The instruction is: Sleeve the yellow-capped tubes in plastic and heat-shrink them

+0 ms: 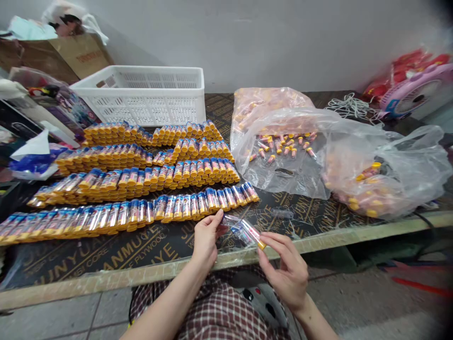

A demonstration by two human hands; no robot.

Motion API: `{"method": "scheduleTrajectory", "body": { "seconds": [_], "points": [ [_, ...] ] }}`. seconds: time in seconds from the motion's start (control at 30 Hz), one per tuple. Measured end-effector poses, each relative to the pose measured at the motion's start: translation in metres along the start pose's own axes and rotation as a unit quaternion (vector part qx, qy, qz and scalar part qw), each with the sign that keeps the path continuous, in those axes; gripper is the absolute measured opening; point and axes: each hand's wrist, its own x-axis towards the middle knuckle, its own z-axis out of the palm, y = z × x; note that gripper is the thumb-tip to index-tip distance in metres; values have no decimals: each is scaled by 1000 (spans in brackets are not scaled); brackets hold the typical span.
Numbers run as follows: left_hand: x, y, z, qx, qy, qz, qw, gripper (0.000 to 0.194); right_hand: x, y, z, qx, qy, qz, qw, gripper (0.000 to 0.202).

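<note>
My left hand (205, 238) pinches the end of a clear plastic sleeve with blue print (236, 226) above the table's front edge. In the fingertips of my right hand (287, 267) is a small clear tube with a yellow cap (252, 231), pink inside. The tube's far end meets or overlaps the sleeve; I cannot tell whether it is inside. Just beyond my left hand runs the front row of wrapped tubes (116, 215), with blue tops and yellow bottoms. Several more stacked rows (141, 179) lie behind it.
Behind the stacks stands a white plastic basket (141, 97). A clear bag (271, 101) spills loose yellow-capped tubes (279, 144) at centre right, beside another filled bag (375, 179). A white cable (354, 106) and a pink fan (417, 92) are at the far right.
</note>
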Motion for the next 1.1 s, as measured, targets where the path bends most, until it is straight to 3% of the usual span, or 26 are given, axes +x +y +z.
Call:
{"method": "scheduleTrajectory", "body": {
  "seconds": [0.1, 0.27, 0.37, 0.47, 0.6, 0.77, 1.1],
  "points": [
    [-4, -1, 2, 1, -3, 16, 1000, 38, -3, 2, 3, 35, -38, 18, 999, 41],
    [-16, 2, 7, -18, -112, -17, 993, 33, -9, 8, 4, 87, -94, 100, 987, 36],
    [-19, 5, 6, -29, -145, -61, 987, 46, -6, 11, 4, 68, -103, 97, 988, 39],
    [-20, 5, 2, -4, -188, -113, 976, 45, 3, 12, 5, 27, -99, 78, 992, 55],
    [-20, 5, -3, 31, -239, -136, 961, 34, 17, 12, 8, 61, -169, 61, 982, 77],
    [-20, 6, -6, 35, -253, -140, 957, 32, 25, 12, 10, 135, -249, 65, 957, 83],
    [-24, 9, -4, 41, -233, -142, 961, 37, 24, 10, 15, 190, -214, 82, 955, 87]
  ]
}}
